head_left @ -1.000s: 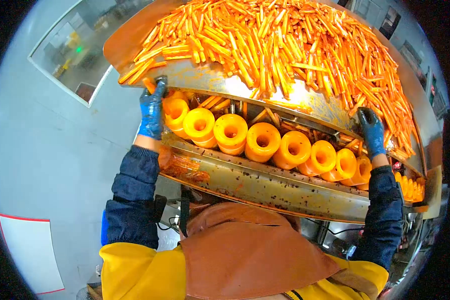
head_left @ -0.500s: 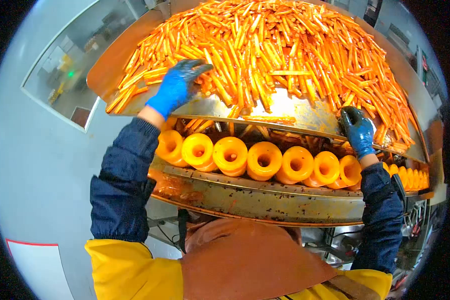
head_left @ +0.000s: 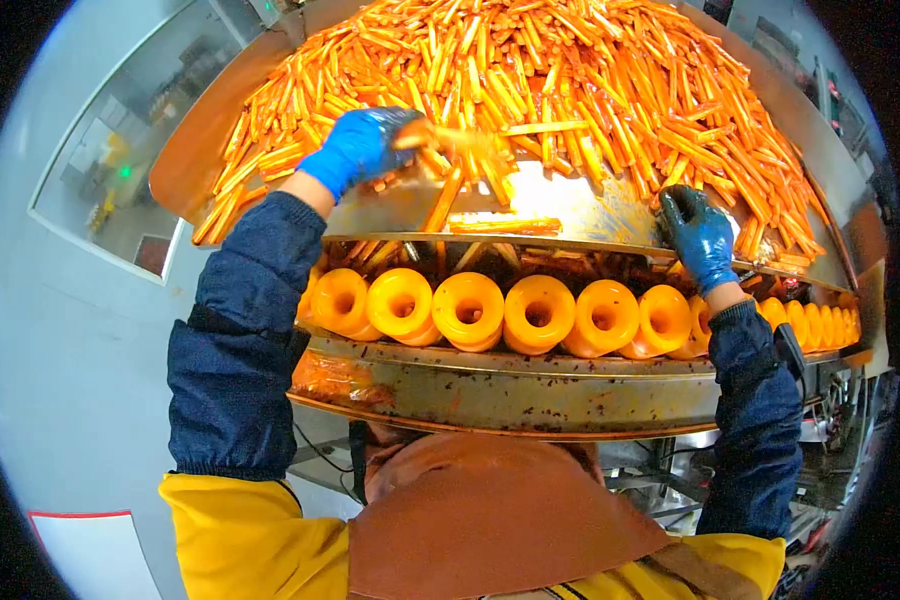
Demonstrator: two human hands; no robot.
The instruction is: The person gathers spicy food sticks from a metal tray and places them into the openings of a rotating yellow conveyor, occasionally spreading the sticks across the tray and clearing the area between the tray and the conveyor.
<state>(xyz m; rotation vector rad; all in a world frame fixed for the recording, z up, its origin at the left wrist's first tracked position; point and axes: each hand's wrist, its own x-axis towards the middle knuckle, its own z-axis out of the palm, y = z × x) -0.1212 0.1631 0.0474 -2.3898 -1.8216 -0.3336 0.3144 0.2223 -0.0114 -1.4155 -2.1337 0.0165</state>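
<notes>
A big heap of glossy orange, sauce-coated food sticks [head_left: 570,90] covers the metal tray [head_left: 610,205] in front of me. My left hand [head_left: 365,150], in a blue glove with dark, wet fingers, is closed on a few sticks [head_left: 460,140] above the front of the heap; they are smeared by motion. At the tray's front edge on the right is my right hand [head_left: 700,238], also gloved in blue. Its dark fingers are curled, and what they hold, if anything, is hidden. One stick [head_left: 505,226] lies along the tray's lip between my hands.
Below the tray runs a row of yellow-orange funnel-shaped cups [head_left: 538,314] with round holes. Nearer me is a metal ledge [head_left: 530,395] with dark specks. A pale wall with a window [head_left: 120,160] stands on the left.
My left hand has lifted sticks from the heap's front and moved slightly right, leaving more bare tray there. My right hand stays near the tray edge. The whole view has shifted a little.
</notes>
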